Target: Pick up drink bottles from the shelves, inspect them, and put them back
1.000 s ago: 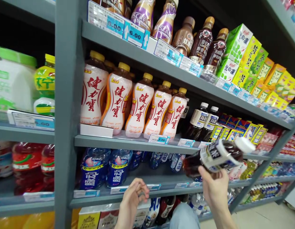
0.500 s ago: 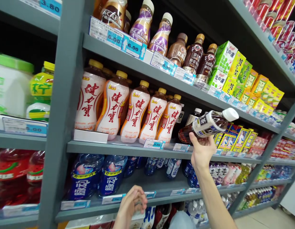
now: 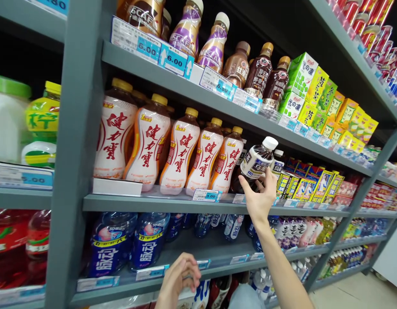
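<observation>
A bottle of dark tea [image 3: 257,162] with a white cap and pale label leans to the right at the middle shelf's front. My right hand [image 3: 261,195] grips it low, thumb on the left side and fingers on the right. Its base is largely hidden behind my hand, so I cannot tell whether it touches the shelf. Another white-capped bottle [image 3: 277,162] stands just behind it to the right. Orange-and-white drink bottles [image 3: 184,150] with yellow caps line up on its left. My left hand [image 3: 181,279], loosely curled with nothing visible in it, hovers before the lower shelf.
The middle shelf's grey edge [image 3: 172,205] carries price tags. Coffee bottles [image 3: 213,45] and drink cartons [image 3: 301,86] fill the shelf above. Blue drink bottles [image 3: 150,240] stand below. A grey upright post [image 3: 70,141] rises at left, and yellow boxes [image 3: 306,189] sit at right.
My right hand has moved slightly left with the tea bottle and turned it from nearly lying to more upright, closer to the shelf row. My left hand has hardly moved.
</observation>
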Tool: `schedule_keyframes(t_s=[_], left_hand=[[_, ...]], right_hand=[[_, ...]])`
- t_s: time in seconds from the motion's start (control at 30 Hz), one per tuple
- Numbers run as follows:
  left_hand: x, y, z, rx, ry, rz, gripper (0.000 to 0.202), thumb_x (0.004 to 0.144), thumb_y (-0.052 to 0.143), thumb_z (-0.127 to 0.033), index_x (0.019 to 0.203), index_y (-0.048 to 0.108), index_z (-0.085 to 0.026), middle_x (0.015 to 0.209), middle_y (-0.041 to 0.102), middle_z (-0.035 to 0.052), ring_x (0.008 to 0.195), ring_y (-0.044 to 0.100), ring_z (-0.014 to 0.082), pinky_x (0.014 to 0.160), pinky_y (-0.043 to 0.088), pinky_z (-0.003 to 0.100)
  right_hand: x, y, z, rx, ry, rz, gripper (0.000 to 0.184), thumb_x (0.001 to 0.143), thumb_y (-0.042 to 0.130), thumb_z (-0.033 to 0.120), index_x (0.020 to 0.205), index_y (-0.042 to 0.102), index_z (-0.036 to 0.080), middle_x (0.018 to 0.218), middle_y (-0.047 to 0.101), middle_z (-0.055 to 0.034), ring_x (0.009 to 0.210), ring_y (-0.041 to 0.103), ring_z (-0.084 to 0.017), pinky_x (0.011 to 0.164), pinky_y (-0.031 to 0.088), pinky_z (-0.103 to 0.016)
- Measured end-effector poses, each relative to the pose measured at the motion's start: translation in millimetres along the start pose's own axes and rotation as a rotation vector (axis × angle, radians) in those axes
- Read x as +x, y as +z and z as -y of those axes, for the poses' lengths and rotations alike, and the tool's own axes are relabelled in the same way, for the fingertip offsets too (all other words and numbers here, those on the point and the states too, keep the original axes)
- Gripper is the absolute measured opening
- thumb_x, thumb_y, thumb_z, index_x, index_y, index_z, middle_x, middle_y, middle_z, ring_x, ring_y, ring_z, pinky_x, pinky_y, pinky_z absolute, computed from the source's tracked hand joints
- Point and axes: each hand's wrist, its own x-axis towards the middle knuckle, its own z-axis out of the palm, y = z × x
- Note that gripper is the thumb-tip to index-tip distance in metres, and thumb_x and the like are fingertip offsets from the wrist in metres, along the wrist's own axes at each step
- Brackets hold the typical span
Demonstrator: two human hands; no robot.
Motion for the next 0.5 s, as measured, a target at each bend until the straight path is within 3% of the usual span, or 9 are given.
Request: schedule_keyframes(t_s=[0.13, 0.3, 0.5], left_hand=[[-3, 3.3, 2, 0.059, 0.009, 0.042, 0.052, 0.077, 0.065, -0.069, 0.082, 0.062, -0.017, 0.067, 0.068, 0.0058, 0.057, 0.059, 0.0174, 0.053, 0.042, 0.026], [-8, 6.0, 3, 0.071, -0.002, 0.092, 0.05, 0.084, 0.058, -0.067, 0.085, 0.063, -0.017, 0.069, 0.066, 0.0061, 0.06, 0.058, 0.0178, 0.053, 0.042, 0.026], [5, -7.8, 15, 0.078, -0.062, 0.152, 0.054, 0.079, 0.061, -0.07, 0.085, 0.063, -0.017, 0.069, 0.066, 0.0077, 0.059, 0.059, 0.02, 0.049, 0.045, 0.028]], right_hand=[[1, 3, -1, -0.147, -0.105, 0.045, 0.074, 0.082, 0.077, 0.046, 0.147, 0.048, 0.027, 0.118, 0.059, -0.0103, 0.108, 0.062, -0.024, 0.084, 0.062, -0.04], [5, 4, -5, -0.278, -0.116, 0.069, 0.075, 0.085, 0.073, 0.05, 0.148, 0.046, 0.021, 0.114, 0.063, -0.0119, 0.103, 0.063, -0.026, 0.088, 0.059, -0.044], [7, 2, -13, -0.406, -0.165, 0.105, 0.075, 0.085, 0.071, 0.051, 0.146, 0.049, 0.013, 0.109, 0.065, -0.0146, 0.103, 0.058, -0.03, 0.089, 0.054, -0.05]])
